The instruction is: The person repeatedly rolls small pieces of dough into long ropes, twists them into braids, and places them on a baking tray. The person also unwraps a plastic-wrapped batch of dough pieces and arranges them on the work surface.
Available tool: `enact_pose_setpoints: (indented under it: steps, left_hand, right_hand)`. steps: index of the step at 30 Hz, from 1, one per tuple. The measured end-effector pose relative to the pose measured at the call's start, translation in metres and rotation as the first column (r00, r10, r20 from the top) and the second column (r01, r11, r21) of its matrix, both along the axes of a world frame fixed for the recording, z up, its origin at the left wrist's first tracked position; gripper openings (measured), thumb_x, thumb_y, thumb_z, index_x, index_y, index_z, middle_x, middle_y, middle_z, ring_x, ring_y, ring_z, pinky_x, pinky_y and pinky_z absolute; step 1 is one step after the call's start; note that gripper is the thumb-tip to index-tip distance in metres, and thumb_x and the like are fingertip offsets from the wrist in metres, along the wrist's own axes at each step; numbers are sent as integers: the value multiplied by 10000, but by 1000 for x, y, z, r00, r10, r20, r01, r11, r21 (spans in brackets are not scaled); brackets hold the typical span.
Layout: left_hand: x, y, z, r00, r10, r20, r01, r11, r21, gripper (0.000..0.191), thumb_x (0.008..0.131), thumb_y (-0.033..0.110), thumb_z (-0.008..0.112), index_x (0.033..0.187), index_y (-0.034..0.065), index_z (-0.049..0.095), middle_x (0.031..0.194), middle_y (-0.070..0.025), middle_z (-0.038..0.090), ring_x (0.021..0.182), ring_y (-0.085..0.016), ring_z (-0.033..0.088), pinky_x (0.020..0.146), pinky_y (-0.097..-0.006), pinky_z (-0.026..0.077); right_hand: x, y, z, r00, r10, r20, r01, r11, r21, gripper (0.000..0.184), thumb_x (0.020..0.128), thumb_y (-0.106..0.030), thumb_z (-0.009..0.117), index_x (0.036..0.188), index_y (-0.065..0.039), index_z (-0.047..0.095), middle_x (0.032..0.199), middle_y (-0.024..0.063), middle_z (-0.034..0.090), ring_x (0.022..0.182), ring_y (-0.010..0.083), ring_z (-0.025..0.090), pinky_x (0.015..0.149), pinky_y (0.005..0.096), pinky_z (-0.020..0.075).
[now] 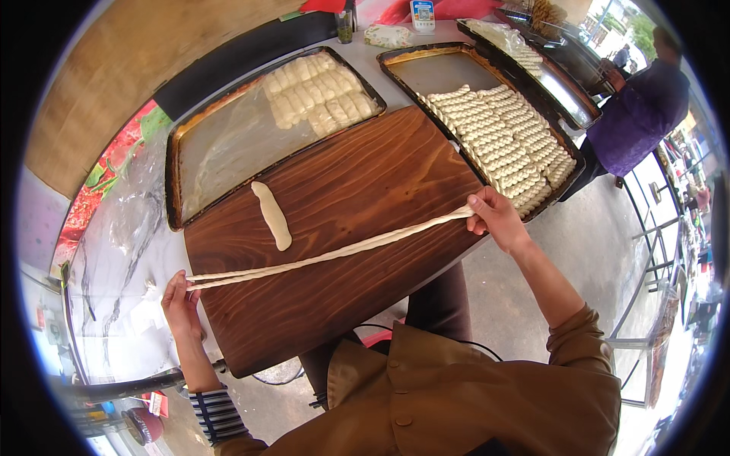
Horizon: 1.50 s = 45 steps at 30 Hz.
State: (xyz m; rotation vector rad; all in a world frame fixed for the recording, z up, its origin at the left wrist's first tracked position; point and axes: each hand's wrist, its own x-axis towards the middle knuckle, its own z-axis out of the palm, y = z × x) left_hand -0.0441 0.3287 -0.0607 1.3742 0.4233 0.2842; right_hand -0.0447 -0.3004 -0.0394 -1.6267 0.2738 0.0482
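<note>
A long doubled rope of dough stretches across the dark wooden board. My left hand pinches its two strands at the board's left edge. At the other end, my right hand grips the dough between thumb and fingers, close to the corner of the tray of twists. Between the hands the strands run side by side, nearly straight. One flat, elongated piece of dough lies on the board beyond the rope, nearer my left hand.
Behind the board, a metal tray holds dough pieces under plastic film. Another tray at the right carries rows of twisted dough. A further tray stands beyond it. At the far right is a person in purple.
</note>
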Motion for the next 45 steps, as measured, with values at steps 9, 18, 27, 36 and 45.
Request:
enact_pose_setpoints:
  steps: [9,18,27,36,45]
  left_hand:
    - [14,1,4,996,77,-34,-77,997,12,226,955,172,686,1148,55,696,870,11,655,821,-89,615,724,-228,535]
    - [30,11,0,995,67,-78,-56,988,141,272,951,219,689,1178,70,706,947,2,654,845,-84,599,723,-220,513]
    - [27,-42,-14,937,-283,207,-195,70,978,279,831,-94,530,1009,14,716,1003,-170,692,916,-360,651,867,-436,522]
    - [-5,-126,37,991,-81,103,-88,171,981,347,879,137,650,1213,68,585,1249,-235,572,1146,-384,571,943,-509,470]
    - [-118,-194,-3,851,-495,-176,287,157,945,598,774,270,806,1287,70,571,1534,-258,320,1395,-484,330,1114,-560,319]
  right_hand:
    - [12,-19,3,965,224,-139,-200,966,167,269,999,-305,632,1048,-47,573,720,7,549,497,77,457,424,222,338]
    - [7,-35,11,992,28,-125,-69,940,-335,359,1032,-382,543,838,-81,574,575,-14,535,432,66,486,385,214,340]
    - [41,-38,5,984,-96,-150,144,925,350,558,1040,-508,457,1200,11,586,1070,160,671,747,148,594,643,236,502]
    - [67,68,9,603,788,123,-106,232,-967,480,970,-89,532,1443,-61,455,1508,154,434,1438,347,337,1206,482,226]
    - [144,52,-20,536,776,332,209,259,-943,423,825,48,571,1227,-60,645,1240,120,619,1178,328,569,1031,438,449]
